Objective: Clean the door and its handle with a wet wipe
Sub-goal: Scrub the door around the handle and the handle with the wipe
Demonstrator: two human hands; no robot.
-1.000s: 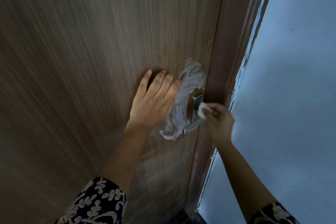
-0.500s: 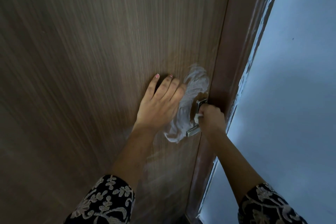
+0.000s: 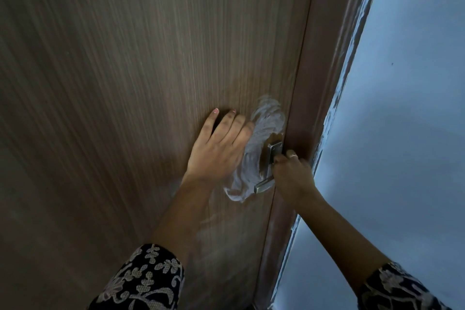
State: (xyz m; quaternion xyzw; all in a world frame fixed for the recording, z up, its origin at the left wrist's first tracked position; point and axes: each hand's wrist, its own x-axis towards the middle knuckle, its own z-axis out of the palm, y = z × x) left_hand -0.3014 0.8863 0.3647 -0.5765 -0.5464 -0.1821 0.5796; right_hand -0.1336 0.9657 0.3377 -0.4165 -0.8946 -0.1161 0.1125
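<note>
My right hand (image 3: 292, 178) is clenched around the handle (image 3: 270, 166), left hand (image 3: 219, 151) flat and released beside that grip; squeeze downward and the door (image 3: 125, 83) may unlatch, swinging away.

my right hand (image 3: 292, 176) covers the handle's (image 3: 270, 166) grip end; no wipe visible within it, so contents cannot be confirmed. both sleeves (image 3: 141, 282) cut off at bottom edge. door (image 3: 125, 83) runs past top and left edges.
</note>
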